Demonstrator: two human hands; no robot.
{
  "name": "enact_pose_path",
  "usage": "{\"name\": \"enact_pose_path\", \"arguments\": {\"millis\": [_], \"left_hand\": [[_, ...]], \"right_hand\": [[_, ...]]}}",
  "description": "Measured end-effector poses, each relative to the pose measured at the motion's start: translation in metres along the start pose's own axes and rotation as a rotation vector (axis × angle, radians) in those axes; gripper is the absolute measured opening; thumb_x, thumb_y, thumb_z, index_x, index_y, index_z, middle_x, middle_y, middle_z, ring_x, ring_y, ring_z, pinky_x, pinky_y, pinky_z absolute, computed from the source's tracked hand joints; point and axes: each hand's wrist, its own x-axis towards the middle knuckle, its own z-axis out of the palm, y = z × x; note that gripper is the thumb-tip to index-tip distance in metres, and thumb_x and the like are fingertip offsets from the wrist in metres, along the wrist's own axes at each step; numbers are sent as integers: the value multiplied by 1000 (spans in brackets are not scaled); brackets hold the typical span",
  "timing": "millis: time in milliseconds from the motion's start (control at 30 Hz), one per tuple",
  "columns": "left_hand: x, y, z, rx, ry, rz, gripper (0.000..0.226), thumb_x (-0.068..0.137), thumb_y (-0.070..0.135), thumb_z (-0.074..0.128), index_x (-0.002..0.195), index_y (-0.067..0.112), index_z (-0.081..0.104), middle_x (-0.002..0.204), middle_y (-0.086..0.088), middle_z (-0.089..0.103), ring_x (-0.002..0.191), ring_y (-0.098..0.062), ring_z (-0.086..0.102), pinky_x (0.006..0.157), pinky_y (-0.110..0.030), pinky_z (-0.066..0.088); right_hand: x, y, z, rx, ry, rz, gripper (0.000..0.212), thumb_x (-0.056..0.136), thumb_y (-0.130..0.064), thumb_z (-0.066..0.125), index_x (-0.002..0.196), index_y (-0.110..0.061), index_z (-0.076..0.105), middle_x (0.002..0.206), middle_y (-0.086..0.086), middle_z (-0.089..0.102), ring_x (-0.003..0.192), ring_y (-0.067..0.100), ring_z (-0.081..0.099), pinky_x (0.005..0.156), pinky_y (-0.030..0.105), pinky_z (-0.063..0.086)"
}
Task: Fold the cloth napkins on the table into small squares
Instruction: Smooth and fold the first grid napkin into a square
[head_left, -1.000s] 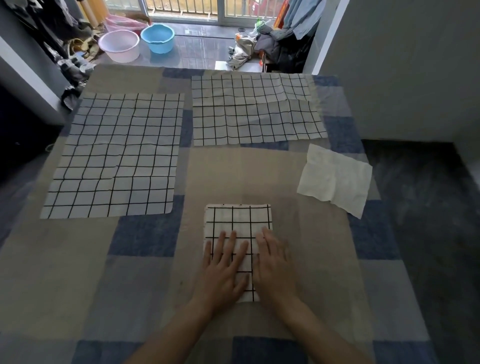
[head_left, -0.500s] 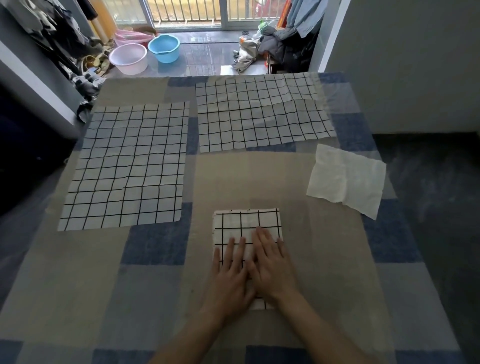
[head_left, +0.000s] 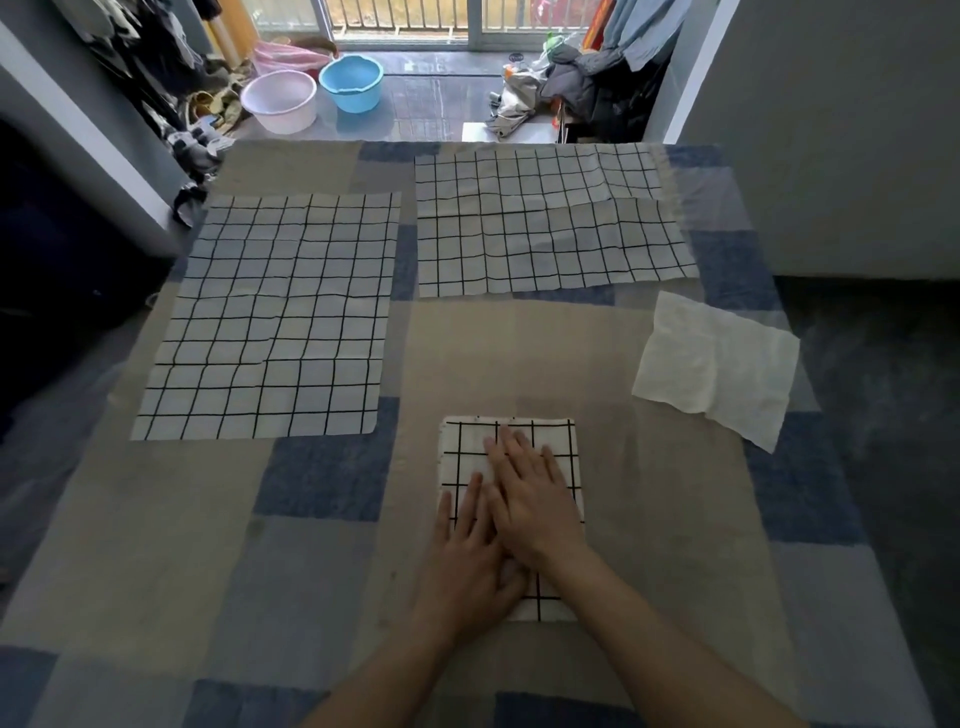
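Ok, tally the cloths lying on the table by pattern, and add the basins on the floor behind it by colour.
Grid-pattern napkins: 3 (folded napkin under both hands, left flat napkin, far flat napkin)
Plain white cloth: 1
Pink basin: 1
Blue basin: 1
Total: 6

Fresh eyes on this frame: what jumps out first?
Both hands pressing flat on a folded checked napkin at the near centre of the table: the right hand partly overlaps the left hand. Next, two unfolded checked napkins lie spread flat, one at the left and one at the far right. A crumpled plain white cloth lies at the right edge.
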Motion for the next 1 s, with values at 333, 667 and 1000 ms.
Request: {"name": "enact_pose_path", "arguments": {"millis": [333,667,1000], "left_hand": [[0,-1,-3,3,-32,-10,95,78,73,43,155,27,13,163,-9,1,149,-32,-2,114,-56,8],[-1,0,-3,-21,-41,-13,102,73,78,44,155,25,14,163,-10,1,149,-33,-4,115,-60,9],[0,1,-3,-25,-69,-15,103,74,81,39,155,27,6,163,-8,-7,149,-31,-11,115,-57,0]], "right_hand": [[-21,66,-52,-21,202,425,62,96,-33,33,151,-7,20,159,15,17,145,29,17,115,49,18],[-141,25,9,-179,-8,230,63,96,-53,26,148,-17,35,156,13,28,142,27,27,109,52,16],[-146,40,-19,-92,32,462,48,77,-27,67,121,-13,56,122,15,49,101,36,60,78,46,53]]}}
